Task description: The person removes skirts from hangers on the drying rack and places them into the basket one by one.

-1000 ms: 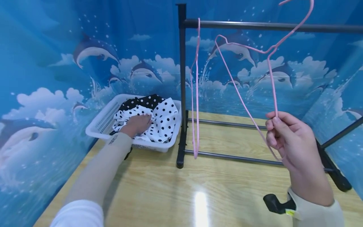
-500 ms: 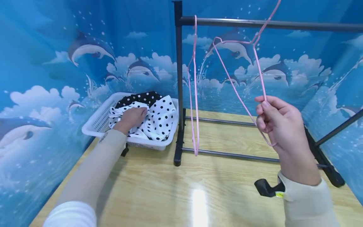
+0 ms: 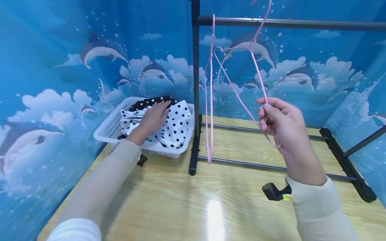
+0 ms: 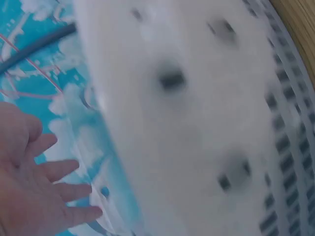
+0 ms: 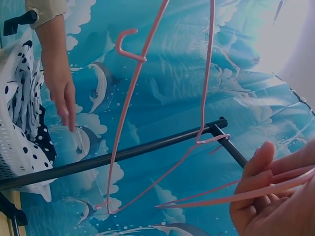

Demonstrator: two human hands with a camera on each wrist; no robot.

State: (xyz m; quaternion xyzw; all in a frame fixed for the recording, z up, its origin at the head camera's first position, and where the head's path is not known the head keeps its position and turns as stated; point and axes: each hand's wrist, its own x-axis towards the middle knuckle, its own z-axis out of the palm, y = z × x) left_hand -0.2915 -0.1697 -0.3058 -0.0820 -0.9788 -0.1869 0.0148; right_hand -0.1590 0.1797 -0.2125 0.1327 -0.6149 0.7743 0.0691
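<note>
My right hand (image 3: 284, 122) pinches one side of a pink wire hanger (image 3: 259, 72) between thumb and fingers. Its hook reaches up in front of the rack's top bar. Over at the left, my left hand (image 3: 153, 119) is above the white basket (image 3: 101, 134), its fingers overlapping the clothes in the head view. A white cloth with black dots (image 3: 178, 124) lies bunched under it, with a black cloth with white dots (image 3: 150, 101) behind. In the left wrist view the left hand's fingers (image 4: 59, 169) are straight and spread, holding nothing.
A black clothes rack (image 3: 271, 22) stands on the wood-look surface (image 3: 169, 194), right of the basket. Another pink hanger (image 3: 211, 83) hangs near the left end of its top bar. A blue dolphin-print curtain (image 3: 163, 43) encloses the back and sides.
My right hand has moved left with the hanger, nearer the hanging one. My left hand's fingers, curled at the white dotted cloth half a second ago, are now straight and farther toward the basket's back.
</note>
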